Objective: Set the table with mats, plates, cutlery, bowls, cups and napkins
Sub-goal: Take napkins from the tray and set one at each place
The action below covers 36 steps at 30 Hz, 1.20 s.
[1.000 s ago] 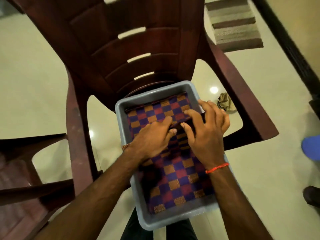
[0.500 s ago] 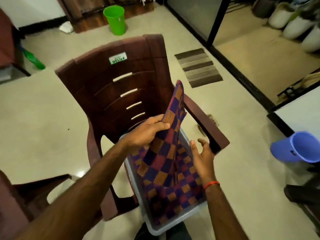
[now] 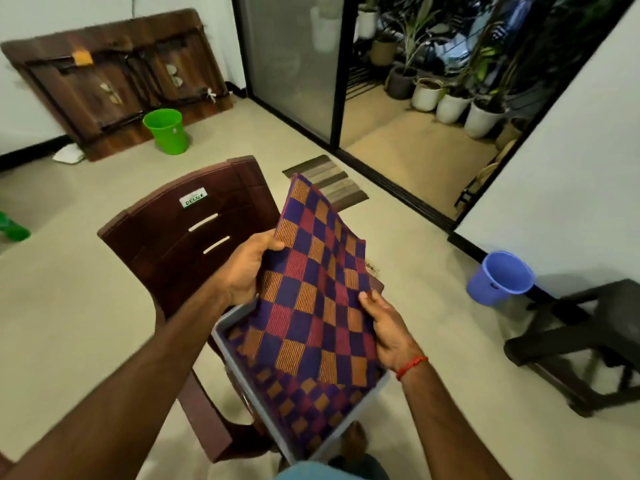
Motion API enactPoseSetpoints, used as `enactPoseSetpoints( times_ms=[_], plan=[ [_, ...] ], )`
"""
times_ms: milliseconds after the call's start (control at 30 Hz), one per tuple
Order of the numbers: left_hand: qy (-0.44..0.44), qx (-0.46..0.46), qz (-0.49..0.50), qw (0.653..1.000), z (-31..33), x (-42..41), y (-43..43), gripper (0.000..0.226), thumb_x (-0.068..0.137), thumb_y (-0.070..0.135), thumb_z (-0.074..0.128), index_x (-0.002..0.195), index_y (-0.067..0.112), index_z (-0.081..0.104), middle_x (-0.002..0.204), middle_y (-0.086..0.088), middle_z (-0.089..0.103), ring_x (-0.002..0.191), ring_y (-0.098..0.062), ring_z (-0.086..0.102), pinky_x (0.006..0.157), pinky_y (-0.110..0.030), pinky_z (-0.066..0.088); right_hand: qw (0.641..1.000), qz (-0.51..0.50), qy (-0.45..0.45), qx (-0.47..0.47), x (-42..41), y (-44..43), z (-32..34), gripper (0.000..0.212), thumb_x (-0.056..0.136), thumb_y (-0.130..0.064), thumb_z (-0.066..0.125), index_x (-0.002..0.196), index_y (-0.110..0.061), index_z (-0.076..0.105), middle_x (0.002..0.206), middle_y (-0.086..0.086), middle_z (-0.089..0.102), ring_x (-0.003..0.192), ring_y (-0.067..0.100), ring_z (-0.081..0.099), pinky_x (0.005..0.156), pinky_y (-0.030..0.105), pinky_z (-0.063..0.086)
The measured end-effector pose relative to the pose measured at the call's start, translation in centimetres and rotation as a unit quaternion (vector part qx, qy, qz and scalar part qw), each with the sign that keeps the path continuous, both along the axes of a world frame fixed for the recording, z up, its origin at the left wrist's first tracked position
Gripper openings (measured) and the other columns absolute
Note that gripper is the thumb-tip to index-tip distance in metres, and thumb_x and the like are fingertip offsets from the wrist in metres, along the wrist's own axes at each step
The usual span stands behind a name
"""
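A checkered mat [image 3: 315, 285] in purple, red and orange is lifted above a grey tub [image 3: 221, 332] that sits on a dark brown plastic chair [image 3: 180, 244]. My left hand [image 3: 247, 268] grips the mat's left edge, thumb on top. My right hand [image 3: 384, 323] holds its right edge, thumb on the mat's face. More checkered mats [image 3: 304, 407] lie in the tub under the raised one.
A green bucket [image 3: 168, 131] stands by a folded wooden table [image 3: 110, 84] against the far wall. A blue bucket [image 3: 498, 278] and a dark stool [image 3: 595, 341] are on the right. A striped doormat [image 3: 332, 183] lies before a glass sliding door [image 3: 294, 64], with potted plants [image 3: 450, 98] beyond.
Both hands went from pressing on the mats in the tub to lifting the top mat out. It is now raised higher and flatter, with my right hand holding its edge.
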<state>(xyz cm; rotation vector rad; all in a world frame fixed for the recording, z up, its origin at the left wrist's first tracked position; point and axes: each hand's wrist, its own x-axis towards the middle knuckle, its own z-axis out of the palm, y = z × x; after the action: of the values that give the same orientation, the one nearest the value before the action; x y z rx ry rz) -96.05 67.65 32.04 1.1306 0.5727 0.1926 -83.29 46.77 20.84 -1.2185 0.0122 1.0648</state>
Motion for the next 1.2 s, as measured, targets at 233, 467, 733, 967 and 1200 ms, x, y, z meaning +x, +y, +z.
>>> enactPoseSetpoints(
  times_ms=[233, 467, 733, 967, 1200],
  plan=[
    [-0.026, 0.019, -0.053, 0.998, -0.5, 0.3, -2.2, 0.035, 0.09, 0.009, 0.055, 0.124, 0.01, 0.065, 0.113, -0.009, 0.075, 0.096, -0.021, 0.072, 0.079, -0.034, 0.063, 0.995, -0.033, -0.092, -0.012, 0.6, -6.1, 5.0, 0.03, 0.102, -0.013, 0.053, 0.13, -0.008, 0.062, 0.125, 0.015, 0.07, 0.112, 0.031, 0.068, 0.091, 0.042, 0.058],
    [-0.031, 0.083, -0.1, 0.991, -1.2, 1.6, -6.0, 0.079, 0.065, 0.035, 0.095, 0.128, 0.003, 0.061, 0.12, -0.019, 0.073, 0.112, -0.033, 0.07, 0.082, -0.036, 0.063, 0.991, -0.124, -0.043, 0.04, 0.6, -11.1, 7.9, 0.028, 0.097, -0.015, 0.061, 0.12, 0.001, 0.068, 0.119, 0.02, 0.071, 0.103, 0.03, 0.07, 0.086, 0.042, 0.061],
    [-0.051, 0.074, -0.129, 0.988, -1.6, 2.5, -10.3, 0.042, 0.094, 0.003, 0.062, 0.135, 0.013, 0.059, 0.128, -0.013, 0.07, 0.121, -0.03, 0.066, 0.098, -0.042, 0.057, 0.972, -0.193, -0.132, -0.011, 0.3, -17.0, 9.6, 0.029, 0.085, -0.009, 0.074, 0.113, -0.003, 0.069, 0.11, 0.018, 0.075, 0.101, 0.036, 0.072, 0.083, 0.045, 0.061],
    [-0.047, 0.078, -0.084, 0.992, 0.0, 2.0, -14.3, 0.037, 0.096, -0.011, 0.052, 0.1, 0.013, 0.08, 0.101, -0.008, 0.079, 0.095, -0.025, 0.073, 0.075, -0.031, 0.063, 0.935, -0.231, -0.268, 0.04, -1.2, -21.4, 11.7, 0.054, 0.072, -0.013, 0.082, 0.123, -0.014, 0.065, 0.112, 0.011, 0.075, 0.107, 0.031, 0.071, 0.084, 0.038, 0.06],
    [-0.078, 0.053, -0.05, 0.994, 1.5, 1.2, -14.3, 0.013, 0.089, 0.009, 0.066, 0.086, 0.018, 0.076, 0.08, -0.002, 0.076, 0.08, -0.022, 0.068, 0.068, -0.036, 0.057, 0.898, -0.188, -0.397, 0.022, -2.5, -23.8, 14.4, 0.058, 0.078, 0.017, 0.071, 0.117, -0.026, 0.069, 0.088, -0.005, 0.076, 0.089, 0.015, 0.072, 0.08, 0.029, 0.06]
  ],
)
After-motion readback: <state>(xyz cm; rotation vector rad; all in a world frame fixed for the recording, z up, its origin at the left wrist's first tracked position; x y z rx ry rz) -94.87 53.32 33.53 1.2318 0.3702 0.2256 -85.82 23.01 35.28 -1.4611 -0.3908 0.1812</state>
